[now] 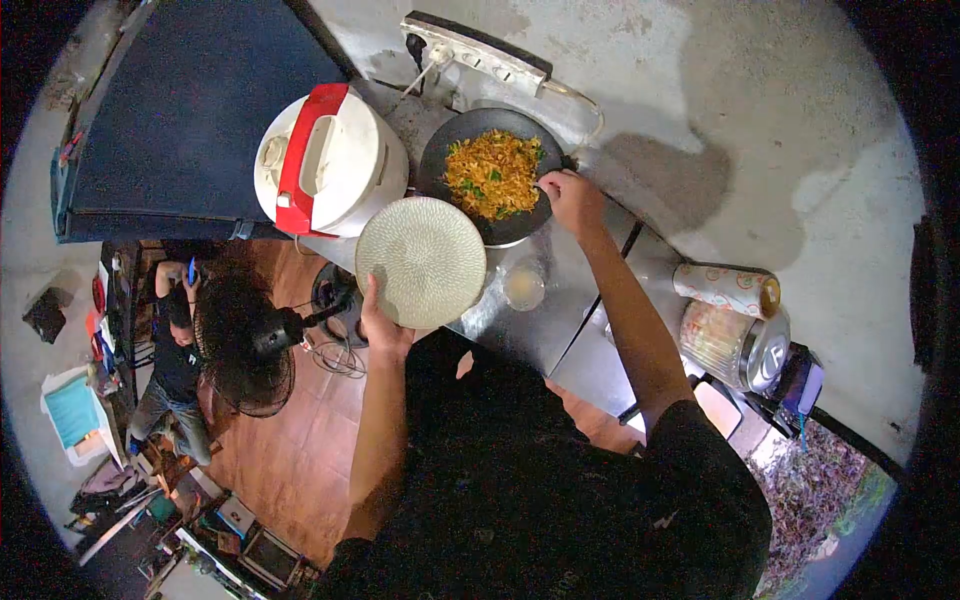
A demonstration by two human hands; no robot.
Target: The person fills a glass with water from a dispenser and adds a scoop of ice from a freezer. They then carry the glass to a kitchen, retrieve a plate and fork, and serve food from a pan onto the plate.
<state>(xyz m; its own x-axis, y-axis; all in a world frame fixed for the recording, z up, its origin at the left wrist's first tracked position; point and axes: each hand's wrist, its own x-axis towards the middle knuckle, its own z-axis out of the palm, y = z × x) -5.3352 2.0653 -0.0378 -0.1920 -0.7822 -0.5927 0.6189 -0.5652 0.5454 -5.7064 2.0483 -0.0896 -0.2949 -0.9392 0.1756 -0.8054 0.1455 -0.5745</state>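
My left hand (pixel 385 325) grips a pale, textured round plate (pixel 420 262) by its lower edge, thumb over the rim. No food shows on the plate. Just up and right of it, a dark frying pan (pixel 437 165) holds what looks like orange-brown fried noodles (pixel 490 175) with bits of green. My right hand (pixel 572 202) is closed at the pan's right side, next to the food. A small pale piece shows at its fingertips, too small to name. Part of the pan's right rim is hidden by that hand.
A white rice cooker (pixel 385 165) with a red handle stands left of the pan. Behind is a power strip (pixel 480 52). A small bowl (pixel 524 287) and lidded jar (pixel 735 345) sit on the metal counter (pixel 560 335). A fan (pixel 245 340) and a seated person (pixel 175 370) are at left.
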